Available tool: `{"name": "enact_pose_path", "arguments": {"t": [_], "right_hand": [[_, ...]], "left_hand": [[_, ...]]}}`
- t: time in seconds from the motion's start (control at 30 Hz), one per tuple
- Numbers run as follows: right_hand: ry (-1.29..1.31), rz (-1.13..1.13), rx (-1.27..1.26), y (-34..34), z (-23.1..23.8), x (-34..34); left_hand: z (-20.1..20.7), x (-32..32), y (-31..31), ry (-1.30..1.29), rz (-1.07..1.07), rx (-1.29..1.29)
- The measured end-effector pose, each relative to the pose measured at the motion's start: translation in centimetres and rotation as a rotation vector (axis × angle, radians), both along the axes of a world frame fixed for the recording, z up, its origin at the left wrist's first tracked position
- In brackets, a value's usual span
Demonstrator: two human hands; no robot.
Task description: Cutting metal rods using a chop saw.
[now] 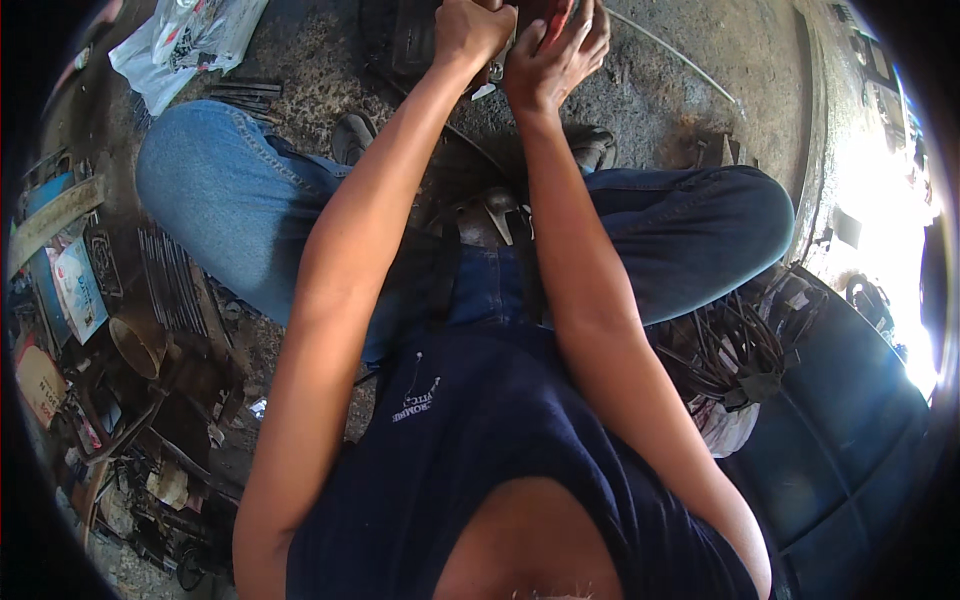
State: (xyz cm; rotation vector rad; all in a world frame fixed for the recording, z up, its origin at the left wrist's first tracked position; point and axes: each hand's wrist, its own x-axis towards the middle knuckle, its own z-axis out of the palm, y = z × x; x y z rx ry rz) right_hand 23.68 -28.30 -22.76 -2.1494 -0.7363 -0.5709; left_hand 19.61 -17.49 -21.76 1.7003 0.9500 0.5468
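The right hand (548,72) gripped a red tool (556,26); the left hand (470,36) curled, hold unclear. Tool work seemed underway, likely needing steadiness next.

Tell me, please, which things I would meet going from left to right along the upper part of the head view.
White plastic bag → left hand → right hand, with a red object in its grip → thin pale cable.
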Motion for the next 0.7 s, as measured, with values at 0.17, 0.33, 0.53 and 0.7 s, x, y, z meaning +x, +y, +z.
{"name": "enact_pose_path", "arguments": {"t": [0.17,0.33,0.53,0.7], "right_hand": [[0.075,0.035,0.035,-0.5,1.9,2.0],[0.052,0.15,0.153,0.4,5.3,4.5],[-0.032,0.255,0.149,3.7,9.9,9.3],[-0.057,0.233,0.141,5.6,12.4,14.6]], "left_hand": [[2.0,2.0,0.4,0.138,-0.009,0.116],[3.7,3.9,3.3,0.162,-0.186,0.292],[10.2,6.9,7.8,-0.046,-0.081,-0.043],[14.5,10.2,9.9,-0.074,-0.308,-0.413]]}}
